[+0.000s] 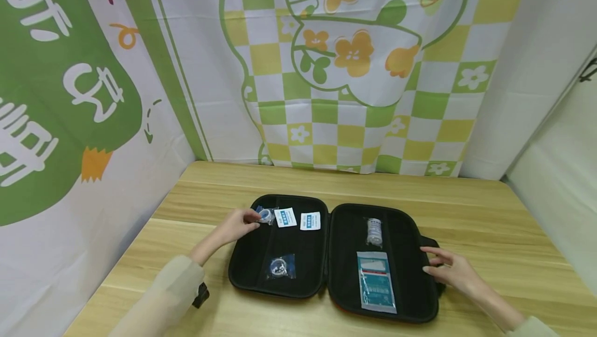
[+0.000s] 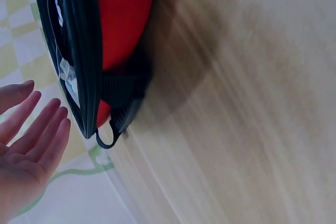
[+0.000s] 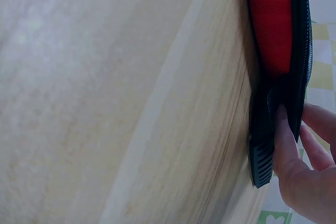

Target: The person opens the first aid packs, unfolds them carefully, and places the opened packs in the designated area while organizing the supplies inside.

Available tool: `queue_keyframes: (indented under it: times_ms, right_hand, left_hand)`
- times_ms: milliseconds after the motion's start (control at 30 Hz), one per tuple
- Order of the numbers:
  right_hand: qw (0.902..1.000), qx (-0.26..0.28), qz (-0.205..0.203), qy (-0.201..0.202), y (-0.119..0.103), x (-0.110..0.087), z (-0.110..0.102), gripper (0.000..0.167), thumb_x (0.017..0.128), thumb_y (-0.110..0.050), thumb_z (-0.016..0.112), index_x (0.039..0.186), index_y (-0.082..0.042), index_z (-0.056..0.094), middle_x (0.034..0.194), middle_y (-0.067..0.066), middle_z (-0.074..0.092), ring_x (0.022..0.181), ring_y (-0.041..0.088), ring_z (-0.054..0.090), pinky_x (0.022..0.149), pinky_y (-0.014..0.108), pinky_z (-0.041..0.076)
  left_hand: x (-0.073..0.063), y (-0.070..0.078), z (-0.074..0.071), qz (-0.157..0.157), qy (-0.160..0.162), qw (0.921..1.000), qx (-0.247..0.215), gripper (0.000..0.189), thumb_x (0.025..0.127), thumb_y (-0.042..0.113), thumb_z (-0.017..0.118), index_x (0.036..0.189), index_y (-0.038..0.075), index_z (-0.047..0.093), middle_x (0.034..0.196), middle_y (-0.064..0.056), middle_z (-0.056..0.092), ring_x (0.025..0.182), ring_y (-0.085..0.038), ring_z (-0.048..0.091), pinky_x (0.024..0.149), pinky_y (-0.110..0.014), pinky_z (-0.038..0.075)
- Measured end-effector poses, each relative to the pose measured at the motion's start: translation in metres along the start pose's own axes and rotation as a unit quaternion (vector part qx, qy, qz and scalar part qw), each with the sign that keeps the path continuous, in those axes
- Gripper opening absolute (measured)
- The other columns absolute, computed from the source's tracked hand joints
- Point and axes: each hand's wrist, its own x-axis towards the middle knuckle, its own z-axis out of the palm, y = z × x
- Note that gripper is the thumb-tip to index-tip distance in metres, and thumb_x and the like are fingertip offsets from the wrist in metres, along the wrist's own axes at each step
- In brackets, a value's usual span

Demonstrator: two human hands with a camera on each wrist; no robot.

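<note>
Had the black case (image 1: 414, 275) spread open on the worktop (image 1: 489, 212), with 2 bagged rings (image 1: 279, 267), 2 white sachets (image 1: 285, 218), 1 wrapped roll (image 1: 374, 232) and 1 teal packet (image 1: 375, 280) inside. Pinched its right edge with the right hand (image 1: 451, 269); held the left hand (image 1: 239, 224) loose near 1 ring. Seemingly finished opening, not closing.

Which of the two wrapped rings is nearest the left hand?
The far ring, beside a white packet; the other ring lies alone, toward the near edge of the case.
</note>
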Motion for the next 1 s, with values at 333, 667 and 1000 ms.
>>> queue_keyframes:
  times_ms: [333,667,1000]
  right_hand:
    - [1.0,0.004,0.006,-0.003,0.0,-0.001,0.0,0.058,0.08,-0.017,0.064,0.127,0.008,0.039,0.104,0.023,0.053,0.084,0.019,0.058,0.068,0.028,0.051]
    - [0.9997,0.019,0.005,-0.01,0.0,-0.001,-0.001,0.059,0.08,-0.018,0.064,0.127,0.007,0.038,0.105,0.023,0.052,0.084,0.017,0.058,0.068,0.028,0.051]
    - [0.9998,0.017,0.003,-0.009,0.002,0.001,0.0,0.059,0.08,-0.016,0.064,0.127,0.008,0.038,0.103,0.021,0.054,0.08,0.013,0.058,0.067,0.027,0.051]
  left_hand:
    - [0.013,-0.005,-0.001,0.0,0.007,0.9984,0.056,0.028,0.076,0.004,0.065,0.102,-0.005,0.061,0.1,-0.018,0.06,0.094,-0.033,0.055,0.079,-0.044,0.044]
    - [0.021,-0.016,0.005,0.019,-0.041,0.9937,0.102,0.041,0.075,0.007,0.067,0.111,-0.007,0.054,0.108,-0.021,0.056,0.102,-0.034,0.052,0.086,-0.044,0.041]
    - [0.027,-0.018,0.011,0.014,-0.055,0.9865,0.154,0.043,0.074,0.009,0.069,0.112,-0.005,0.055,0.107,-0.017,0.057,0.1,-0.03,0.051,0.086,-0.043,0.04]
